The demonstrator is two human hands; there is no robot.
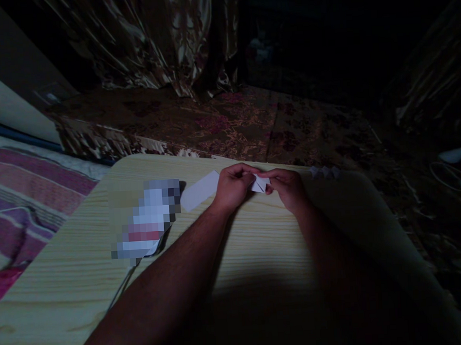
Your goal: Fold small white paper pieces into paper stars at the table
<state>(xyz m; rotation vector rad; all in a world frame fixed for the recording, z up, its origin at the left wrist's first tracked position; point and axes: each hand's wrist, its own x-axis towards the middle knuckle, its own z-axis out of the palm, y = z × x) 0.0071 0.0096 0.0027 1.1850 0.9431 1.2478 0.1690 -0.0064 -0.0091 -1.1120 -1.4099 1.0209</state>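
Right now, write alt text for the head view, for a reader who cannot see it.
A left hand and right hand hold a small folded white paper at a pale wood-grain table in a dim room. To their left lie a flat white strip and a pixelated object with a cable.

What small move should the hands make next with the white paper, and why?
Probably press along the dark diagonal line on the folded white paper: the left hand and right hand both hold it, and that line suggests a loose fold.
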